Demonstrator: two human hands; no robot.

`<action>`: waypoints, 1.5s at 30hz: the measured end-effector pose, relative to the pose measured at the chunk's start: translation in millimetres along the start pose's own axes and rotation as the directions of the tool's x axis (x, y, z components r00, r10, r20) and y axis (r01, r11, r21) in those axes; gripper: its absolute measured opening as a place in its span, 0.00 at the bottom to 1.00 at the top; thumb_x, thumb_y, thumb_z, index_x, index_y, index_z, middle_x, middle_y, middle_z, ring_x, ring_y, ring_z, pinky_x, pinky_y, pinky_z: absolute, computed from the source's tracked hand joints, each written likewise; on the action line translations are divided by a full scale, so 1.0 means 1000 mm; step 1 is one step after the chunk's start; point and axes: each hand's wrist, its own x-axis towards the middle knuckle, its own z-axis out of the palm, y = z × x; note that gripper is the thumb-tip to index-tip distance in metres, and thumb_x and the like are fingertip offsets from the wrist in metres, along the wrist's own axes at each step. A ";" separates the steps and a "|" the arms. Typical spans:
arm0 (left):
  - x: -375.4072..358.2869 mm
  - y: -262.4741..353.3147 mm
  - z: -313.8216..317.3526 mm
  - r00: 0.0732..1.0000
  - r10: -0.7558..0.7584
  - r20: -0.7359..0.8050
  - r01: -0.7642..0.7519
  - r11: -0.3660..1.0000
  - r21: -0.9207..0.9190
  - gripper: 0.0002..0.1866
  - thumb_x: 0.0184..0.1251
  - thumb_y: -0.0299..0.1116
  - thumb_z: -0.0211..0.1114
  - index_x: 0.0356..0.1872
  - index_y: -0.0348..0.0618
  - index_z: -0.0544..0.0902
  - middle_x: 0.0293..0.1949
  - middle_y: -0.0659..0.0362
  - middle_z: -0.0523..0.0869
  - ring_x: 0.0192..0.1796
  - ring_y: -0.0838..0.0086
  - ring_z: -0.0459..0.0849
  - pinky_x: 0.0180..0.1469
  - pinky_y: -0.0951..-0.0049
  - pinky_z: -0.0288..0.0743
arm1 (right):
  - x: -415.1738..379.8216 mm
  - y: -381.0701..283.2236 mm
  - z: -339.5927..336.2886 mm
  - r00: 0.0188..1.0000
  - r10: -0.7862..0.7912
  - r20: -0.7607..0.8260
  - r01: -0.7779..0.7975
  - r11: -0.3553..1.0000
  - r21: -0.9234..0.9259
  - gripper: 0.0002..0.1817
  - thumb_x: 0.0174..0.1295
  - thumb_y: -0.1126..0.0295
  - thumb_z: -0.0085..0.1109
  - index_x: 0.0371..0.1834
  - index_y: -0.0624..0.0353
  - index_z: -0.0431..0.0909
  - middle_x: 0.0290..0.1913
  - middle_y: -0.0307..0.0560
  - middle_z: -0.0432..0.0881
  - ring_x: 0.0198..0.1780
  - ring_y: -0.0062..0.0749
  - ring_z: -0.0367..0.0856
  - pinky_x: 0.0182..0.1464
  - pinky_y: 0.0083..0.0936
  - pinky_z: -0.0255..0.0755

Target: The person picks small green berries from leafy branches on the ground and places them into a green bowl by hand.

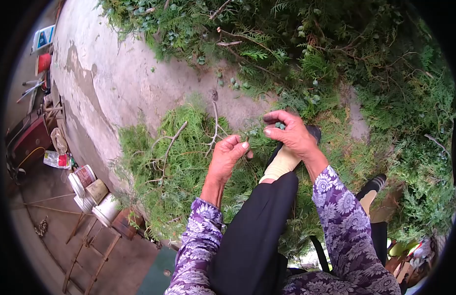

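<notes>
Head camera, looking down: the right hand (276, 127) is part open, thumb and fingers a little apart, with small green cones (280, 126) held between them. Just beside it, the left hand (242, 146) is mostly closed, fingers curled in and thumb against them; it seems to pinch a thin sprig, though the detail is too small to be sure. Leafy cuttings (188, 147) lie on the ground under and left of the left hand, with a bare forked twig (216, 120) near its fingers. Beyond both hands sits a thicker green heap (306, 54). A shoe (314, 132) is close behind the right hand.
</notes>
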 end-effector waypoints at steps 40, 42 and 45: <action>-0.033 0.018 0.001 0.994 -0.076 0.080 0.076 0.997 0.013 0.05 0.60 0.28 0.59 0.27 0.37 0.77 0.21 0.65 0.76 0.23 0.82 0.74 0.29 0.81 0.68 | -0.009 0.016 0.032 0.999 0.053 -0.012 -0.054 0.995 -0.084 0.11 0.57 0.65 0.58 0.35 0.62 0.74 0.27 0.36 0.75 0.27 0.14 0.71 0.26 0.12 0.66; -0.035 0.019 -0.001 0.991 -0.084 0.100 0.082 0.996 0.022 0.05 0.60 0.28 0.59 0.27 0.37 0.77 0.21 0.65 0.76 0.24 0.82 0.74 0.29 0.81 0.68 | -0.004 0.014 0.021 0.986 0.168 -0.023 -0.152 0.938 0.311 0.11 0.60 0.64 0.54 0.37 0.62 0.73 0.28 0.38 0.77 0.27 0.14 0.73 0.25 0.11 0.68; -0.039 0.020 -0.002 0.990 -0.103 0.092 0.102 0.995 0.017 0.06 0.60 0.28 0.59 0.27 0.37 0.77 0.21 0.66 0.76 0.24 0.82 0.74 0.30 0.81 0.69 | -0.010 0.001 0.022 0.976 0.189 0.110 -0.217 0.900 0.377 0.09 0.57 0.72 0.52 0.40 0.59 0.73 0.31 0.37 0.76 0.30 0.16 0.75 0.27 0.10 0.71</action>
